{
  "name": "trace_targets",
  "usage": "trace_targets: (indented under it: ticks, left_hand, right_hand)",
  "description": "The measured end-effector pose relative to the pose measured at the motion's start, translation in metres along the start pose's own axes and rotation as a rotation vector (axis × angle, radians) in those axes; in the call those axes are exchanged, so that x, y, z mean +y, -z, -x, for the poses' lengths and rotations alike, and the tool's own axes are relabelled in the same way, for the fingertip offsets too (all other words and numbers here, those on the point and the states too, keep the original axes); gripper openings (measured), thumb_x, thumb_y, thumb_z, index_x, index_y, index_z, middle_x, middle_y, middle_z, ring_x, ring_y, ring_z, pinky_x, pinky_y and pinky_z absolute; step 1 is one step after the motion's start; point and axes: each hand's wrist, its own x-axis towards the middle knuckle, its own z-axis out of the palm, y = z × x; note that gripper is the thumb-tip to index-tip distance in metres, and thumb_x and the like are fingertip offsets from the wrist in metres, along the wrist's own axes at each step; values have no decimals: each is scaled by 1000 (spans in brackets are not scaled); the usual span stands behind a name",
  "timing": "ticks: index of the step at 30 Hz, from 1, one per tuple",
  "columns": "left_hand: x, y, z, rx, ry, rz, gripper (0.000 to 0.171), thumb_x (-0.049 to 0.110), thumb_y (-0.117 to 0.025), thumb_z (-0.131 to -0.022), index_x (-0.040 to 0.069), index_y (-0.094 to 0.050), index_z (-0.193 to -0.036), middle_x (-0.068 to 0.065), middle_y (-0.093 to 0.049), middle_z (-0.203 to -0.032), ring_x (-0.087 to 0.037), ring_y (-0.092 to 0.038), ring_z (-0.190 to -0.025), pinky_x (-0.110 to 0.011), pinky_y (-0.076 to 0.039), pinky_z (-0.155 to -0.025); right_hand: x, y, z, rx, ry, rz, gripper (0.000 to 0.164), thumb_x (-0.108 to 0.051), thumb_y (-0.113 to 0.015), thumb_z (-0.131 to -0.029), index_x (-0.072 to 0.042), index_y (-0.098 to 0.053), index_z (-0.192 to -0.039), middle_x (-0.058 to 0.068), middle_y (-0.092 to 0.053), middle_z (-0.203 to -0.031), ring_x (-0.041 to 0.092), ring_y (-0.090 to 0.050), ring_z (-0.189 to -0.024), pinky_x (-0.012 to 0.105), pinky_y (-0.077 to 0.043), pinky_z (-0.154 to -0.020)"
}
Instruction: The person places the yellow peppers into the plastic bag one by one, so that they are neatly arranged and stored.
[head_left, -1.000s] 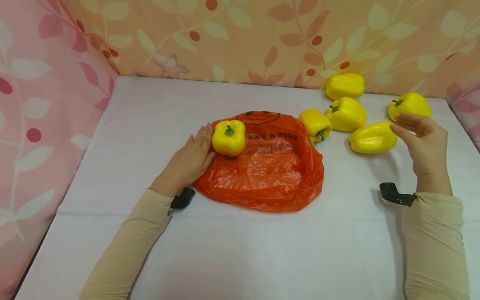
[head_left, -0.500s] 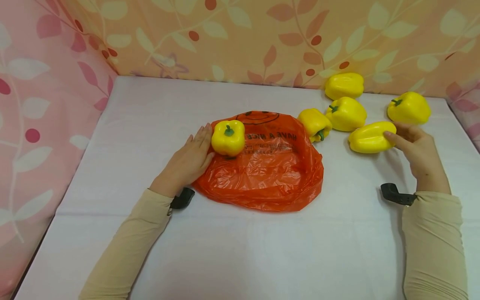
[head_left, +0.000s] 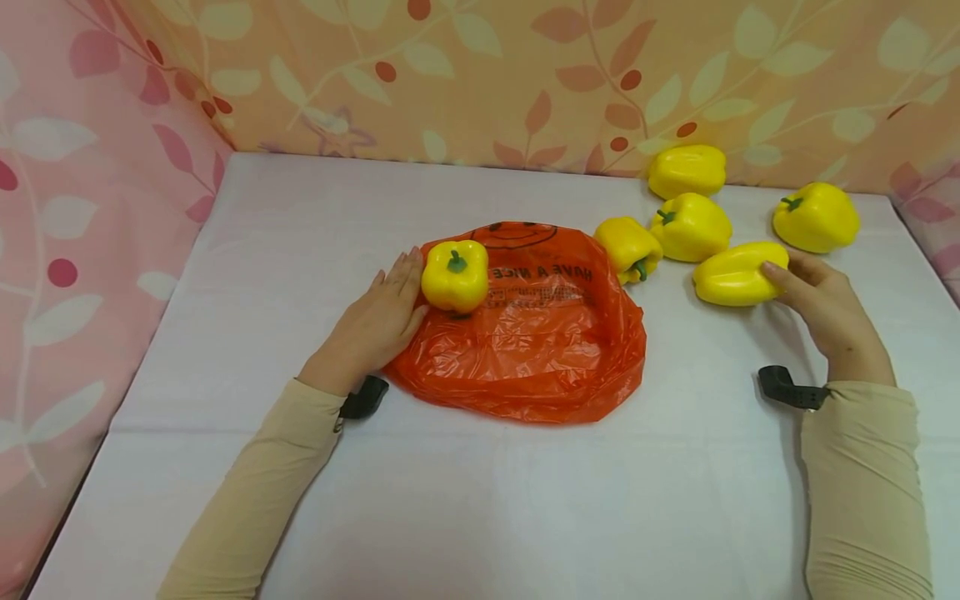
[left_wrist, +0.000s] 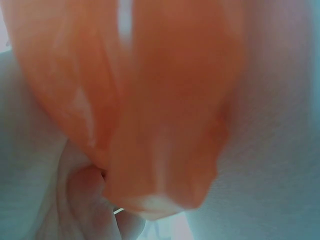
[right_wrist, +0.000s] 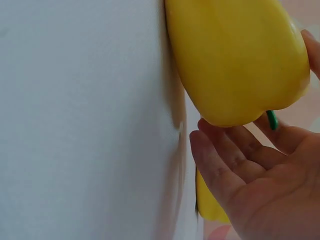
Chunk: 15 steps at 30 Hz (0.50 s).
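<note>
A red plastic bag [head_left: 540, 358] with black print lies flat, a yellow bell pepper [head_left: 454, 283] standing stem-up on its left part. My left hand [head_left: 375, 321] rests at the bag's left edge, fingers fairly straight and close beside that pepper. Blurred red plastic [left_wrist: 165, 100] fills much of the left wrist view, with fingertips below it. To the right, my right hand [head_left: 828, 308] grips another yellow bell pepper [head_left: 735, 275] by its right end, thumb on the near side and fingers on the far side. In the right wrist view this pepper [right_wrist: 235, 55] shows a green stem by the fingers.
Beside the bag's right edge sits a yellow bell pepper [head_left: 628, 248]. Others are behind it: one pepper [head_left: 693, 227], one at the back [head_left: 687, 171] and one at the far right [head_left: 816, 217]. White cloth [head_left: 600, 508] covers the table; patterned curtains [head_left: 480, 83] stand behind.
My right hand has come down and left onto the pepper and taken hold of its right end. That pepper has shifted slightly left. My left hand has stayed put.
</note>
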Motion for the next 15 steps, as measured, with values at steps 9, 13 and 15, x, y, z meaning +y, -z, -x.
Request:
trace_targets:
  ticks: [9, 13, 15]
  left_hand:
    - [0, 0, 0, 4, -6, 2, 68, 25, -41, -101, -5, -2, -149, -18, -5, -156, -29, -6, -143, -48, -10, -114]
    - [0, 0, 0, 4, -6, -1, 68, 25, -41, -101, -5, -2, -149, -18, -5, -156, -29, -6, -143, -48, -10, -114]
    - [0, 0, 0, 3, -6, -2, 68, 25, -41, -101, -5, -2, -149, -18, -5, -156, -29, -6, -143, -48, -10, -114]
  right_hand:
    - [-5, -5, 3, -14, 42, 9, 73, -38, -52, -96, -8, -17, -152, 2, -33, -143, 4, -38, -110, 7, -36, -82]
    - [-9, -7, 5, 41, 87, 36, 71, -34, -59, -93, -7, -25, -150, -7, -44, -124, -1, -39, -98, 7, -35, -77]
    - [-13, -7, 7, 71, 100, 61, 71, -34, -63, -90, -10, -31, -149, -11, -46, -118, 0, -39, -96, 10, -35, -76]
